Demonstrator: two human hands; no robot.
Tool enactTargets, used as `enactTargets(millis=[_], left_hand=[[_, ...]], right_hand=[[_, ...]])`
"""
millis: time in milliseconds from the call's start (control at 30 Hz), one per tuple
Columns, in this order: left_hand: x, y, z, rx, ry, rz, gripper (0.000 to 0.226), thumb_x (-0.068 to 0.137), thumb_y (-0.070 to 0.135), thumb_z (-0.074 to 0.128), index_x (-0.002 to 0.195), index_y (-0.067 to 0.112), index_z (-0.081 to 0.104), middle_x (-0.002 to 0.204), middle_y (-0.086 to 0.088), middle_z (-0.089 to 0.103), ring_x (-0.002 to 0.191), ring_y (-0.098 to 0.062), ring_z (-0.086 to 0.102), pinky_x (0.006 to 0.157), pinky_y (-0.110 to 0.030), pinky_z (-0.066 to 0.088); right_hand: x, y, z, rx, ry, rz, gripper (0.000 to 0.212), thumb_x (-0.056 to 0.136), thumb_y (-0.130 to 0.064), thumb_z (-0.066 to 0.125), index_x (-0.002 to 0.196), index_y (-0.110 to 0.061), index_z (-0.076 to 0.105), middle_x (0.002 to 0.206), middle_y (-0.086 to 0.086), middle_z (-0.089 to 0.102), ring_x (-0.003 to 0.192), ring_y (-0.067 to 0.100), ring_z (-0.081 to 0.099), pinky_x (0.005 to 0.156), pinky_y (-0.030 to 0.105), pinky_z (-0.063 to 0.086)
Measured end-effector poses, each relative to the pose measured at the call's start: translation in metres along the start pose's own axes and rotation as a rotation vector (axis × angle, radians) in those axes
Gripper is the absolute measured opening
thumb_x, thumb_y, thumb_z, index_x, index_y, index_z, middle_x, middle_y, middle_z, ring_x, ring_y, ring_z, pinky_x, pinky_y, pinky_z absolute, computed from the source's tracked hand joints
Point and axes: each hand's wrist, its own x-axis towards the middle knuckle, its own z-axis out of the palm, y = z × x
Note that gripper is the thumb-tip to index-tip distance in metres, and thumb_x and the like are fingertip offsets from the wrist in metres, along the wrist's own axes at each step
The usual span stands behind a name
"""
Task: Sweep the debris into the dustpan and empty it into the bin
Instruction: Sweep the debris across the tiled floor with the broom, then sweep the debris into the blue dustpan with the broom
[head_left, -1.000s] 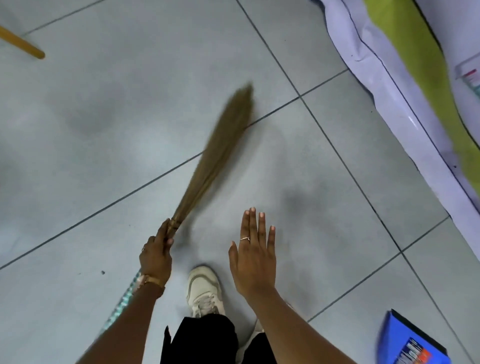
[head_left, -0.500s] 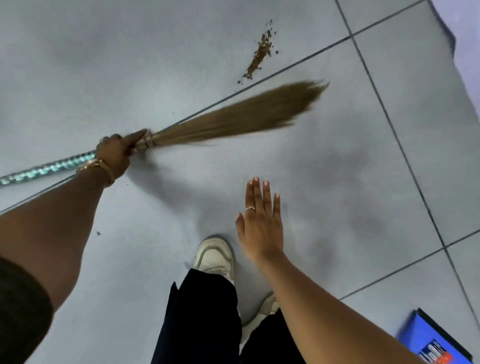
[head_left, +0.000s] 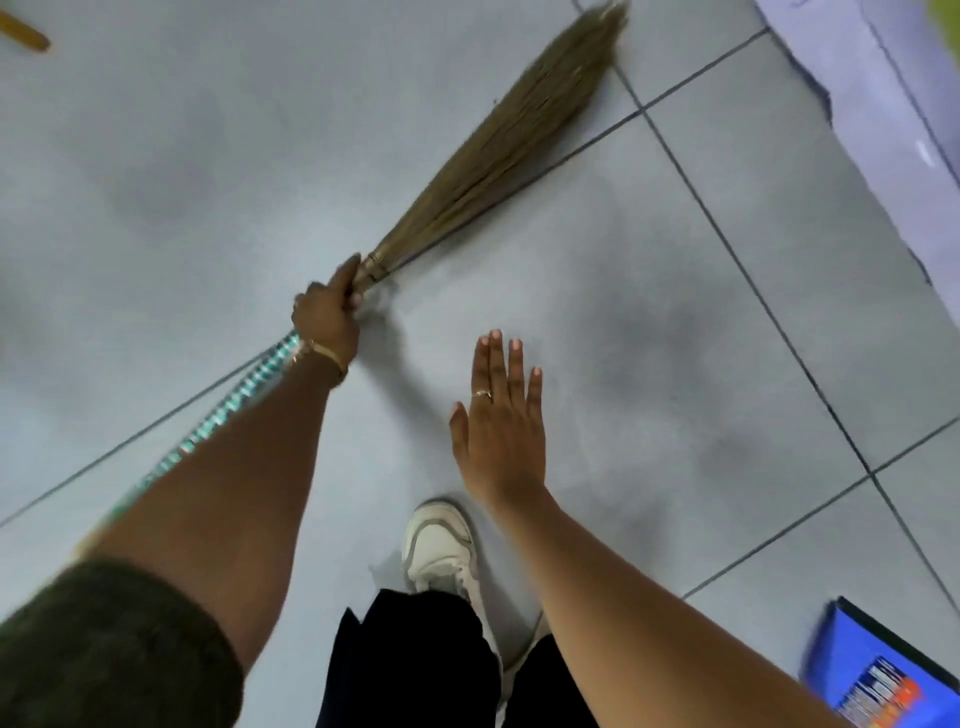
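Broom (head_left: 498, 150) lies at a low slant over the floor (head_left: 156, 182), its straw head fanned toward the top right, tips reaching past a dark grout line (head_left: 691, 93) near the upper edge. Bristle bundle narrows down to a tied neck just above the left hand (head_left: 327, 317), which is wrapped tight around the handle (head_left: 234, 400) right below that binding, fingers curled closed on it. Handle is wound in shiny green-and-silver tape and runs back along the left forearm toward the lower left (its far end is hidden behind the arm). Thin gold bangle (head_left: 324, 358) sits on that wrist; dark olive sleeve (head_left: 104, 649) covers the upper arm.

Right hand (head_left: 501, 426) hovers flat, palm down, empty, fingers straight and close together, thumb a little apart. Ring (head_left: 482, 394) on one finger.

Below it: one white sneaker (head_left: 441, 545) planted on the tile, black trouser leg (head_left: 410, 670) above it.

Blue dustpan (head_left: 883, 670) pokes in at the bottom right corner, well apart from the broom head, a printed label on it (too blurred to read). No debris discernible on the tiles in this view. Pale lilac sheet (head_left: 883, 104) lies along the right edge. Tip of a wooden stick (head_left: 23, 34) shows at the top left.
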Motion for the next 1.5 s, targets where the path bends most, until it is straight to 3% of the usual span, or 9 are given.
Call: enactTargets(millis=[133, 267, 600, 800, 1067, 1167, 1233, 1367, 1500], left_hand=[[-0.067, 0.040, -0.005, -0.113, 0.031, 0.100, 0.048, 0.094, 0.010, 0.051, 0.140, 0.016, 0.045, 0.098, -0.035, 0.059, 0.091, -0.049, 0.058, 0.082, -0.050, 0.045], [-0.144, 0.081, 0.023, -0.137, -0.080, 0.213, 0.043, 0.090, 0.007, 0.055, 0.133, 0.011, 0.053, 0.090, -0.031, 0.061, 0.083, -0.046, 0.058, 0.076, -0.049, 0.045], [-0.273, 0.167, 0.117, 0.053, -0.541, 0.469, 0.033, 0.094, 0.014, 0.043, 0.127, 0.014, 0.046, 0.102, -0.022, 0.062, 0.093, -0.040, 0.056, 0.074, -0.044, 0.042], [-0.312, 0.211, 0.159, 0.118, -0.715, 0.615, 0.042, 0.092, 0.035, 0.049, 0.127, 0.014, 0.040, 0.108, -0.021, 0.061, 0.102, -0.039, 0.054, 0.084, -0.051, 0.048], [-0.353, 0.240, 0.226, 0.284, -0.882, 0.830, 0.027, 0.092, 0.022, 0.047, 0.116, 0.012, 0.041, 0.096, -0.022, 0.063, 0.090, -0.041, 0.059, 0.082, -0.054, 0.050], [-0.358, 0.242, 0.240, 0.324, -0.922, 0.884, 0.025, 0.092, 0.023, 0.047, 0.115, 0.014, 0.042, 0.091, -0.020, 0.063, 0.088, -0.041, 0.059, 0.079, -0.054, 0.051], [-0.359, 0.240, 0.249, 0.344, -0.948, 0.905, 0.025, 0.093, 0.023, 0.047, 0.115, 0.015, 0.042, 0.090, -0.020, 0.063, 0.088, -0.041, 0.059, 0.077, -0.054, 0.052], [-0.359, 0.238, 0.258, 0.322, -0.968, 0.909, 0.021, 0.094, 0.019, 0.048, 0.114, 0.013, 0.044, 0.080, -0.012, 0.057, 0.078, -0.035, 0.059, 0.073, -0.047, 0.052], [-0.358, 0.242, 0.251, 0.267, -0.965, 0.906, 0.020, 0.094, 0.016, 0.049, 0.113, 0.009, 0.045, 0.075, -0.007, 0.054, 0.066, -0.025, 0.052, 0.062, -0.034, 0.043]], right_hand=[[-0.053, 0.029, -0.014, 0.036, -0.041, 0.126, 0.069, 0.099, -0.031, 0.032, 0.153, -0.008, -0.005, 0.164, 0.007, -0.007, 0.151, 0.025, -0.011, 0.126, 0.045, -0.001], [-0.121, 0.067, -0.015, 0.099, -0.093, 0.442, 0.070, 0.099, -0.032, 0.035, 0.153, -0.006, -0.002, 0.164, 0.009, -0.002, 0.151, 0.030, -0.010, 0.124, 0.045, -0.002], [-0.204, 0.189, -0.027, 0.357, -0.066, 0.970, 0.060, 0.101, -0.028, 0.034, 0.152, -0.002, 0.017, 0.162, 0.013, 0.016, 0.151, 0.031, 0.001, 0.125, 0.045, 0.004], [-0.285, 0.287, 0.003, 0.290, -0.012, 1.221, 0.062, 0.097, -0.028, 0.045, 0.149, -0.001, 0.025, 0.159, 0.016, 0.020, 0.150, 0.034, 0.008, 0.123, 0.049, 0.010], [-0.368, 0.372, 0.066, 0.267, -0.197, 1.597, 0.085, 0.091, -0.025, 0.055, 0.154, -0.014, 0.000, 0.159, 0.028, -0.005, 0.148, 0.042, -0.008, 0.121, 0.056, 0.002], [-0.378, 0.389, 0.086, 0.418, -0.244, 1.651, 0.083, 0.094, -0.026, 0.051, 0.154, -0.023, -0.006, 0.158, 0.032, -0.002, 0.147, 0.046, -0.007, 0.121, 0.056, 0.000], [-0.382, 0.398, 0.099, 0.491, -0.201, 1.647, 0.080, 0.096, -0.026, 0.049, 0.154, -0.023, -0.006, 0.158, 0.028, 0.013, 0.148, 0.043, 0.002, 0.122, 0.055, 0.003], [-0.378, 0.399, 0.111, 0.455, 0.056, 1.582, 0.072, 0.093, -0.015, 0.051, 0.153, -0.020, 0.012, 0.142, 0.022, 0.041, 0.136, 0.039, 0.035, 0.120, 0.052, 0.017], [-0.364, 0.387, 0.104, 0.533, 0.274, 1.537, 0.068, 0.093, -0.002, 0.048, 0.152, -0.014, 0.016, 0.133, 0.022, 0.044, 0.115, 0.043, 0.054, 0.108, 0.050, 0.038]])
